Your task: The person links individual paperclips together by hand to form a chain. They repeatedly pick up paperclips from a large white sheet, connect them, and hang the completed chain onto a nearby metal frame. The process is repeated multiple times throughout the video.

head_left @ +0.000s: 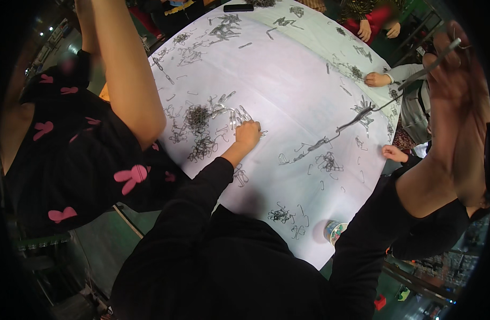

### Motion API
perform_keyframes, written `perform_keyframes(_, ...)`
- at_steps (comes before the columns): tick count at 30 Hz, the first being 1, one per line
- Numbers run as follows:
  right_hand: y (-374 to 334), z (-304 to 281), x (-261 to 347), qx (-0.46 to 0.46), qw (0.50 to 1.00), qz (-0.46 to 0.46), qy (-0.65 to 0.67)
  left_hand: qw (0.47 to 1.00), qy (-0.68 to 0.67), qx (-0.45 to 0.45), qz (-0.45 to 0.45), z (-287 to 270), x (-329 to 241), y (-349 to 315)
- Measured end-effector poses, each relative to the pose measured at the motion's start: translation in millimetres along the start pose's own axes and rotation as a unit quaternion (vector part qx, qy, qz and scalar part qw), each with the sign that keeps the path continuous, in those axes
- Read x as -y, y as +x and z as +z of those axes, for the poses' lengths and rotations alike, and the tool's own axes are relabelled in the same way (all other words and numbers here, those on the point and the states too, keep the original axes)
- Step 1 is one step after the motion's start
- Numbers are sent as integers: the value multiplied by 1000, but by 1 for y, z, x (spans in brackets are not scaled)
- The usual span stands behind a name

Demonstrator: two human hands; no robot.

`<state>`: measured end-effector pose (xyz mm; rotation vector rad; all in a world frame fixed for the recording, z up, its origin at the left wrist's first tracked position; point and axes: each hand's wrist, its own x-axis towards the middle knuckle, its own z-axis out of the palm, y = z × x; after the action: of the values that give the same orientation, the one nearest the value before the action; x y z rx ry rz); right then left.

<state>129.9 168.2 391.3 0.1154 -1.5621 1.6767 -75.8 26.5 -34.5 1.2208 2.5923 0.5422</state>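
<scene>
My left hand (248,135), in a black sleeve, rests on the table with curled fingers over flat silver metal pieces (233,118); what is inside the fingers is hidden. Just left of it lie a dark heap of small wire pieces (198,116) and looser bent wire hooks (203,149). Raised at the right and close to the camera, my right hand (450,64) is closed on one end of a metal hook chain (347,124). A thick grey length crosses the fingers, and the chain slants down to the tabletop, linked hook to hook.
A white-covered table (287,74) carries scattered hooks and small heaps (280,215). A cup (335,231) stands at the near right edge. Another person's arm (127,80) rises at the left. Other people's hands (378,79) work along the right and far edges.
</scene>
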Motion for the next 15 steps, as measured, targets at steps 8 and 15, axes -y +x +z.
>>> perform_keyframes(8, -15, 23, -12, 110, 993, -30, -2, 976, 156, -47, 142, 18, -2, -5)
perform_keyframes(15, -29, 50, -15, -7, 999, -42, -26, 975, 97, -99, 175, 9, -11, -7)
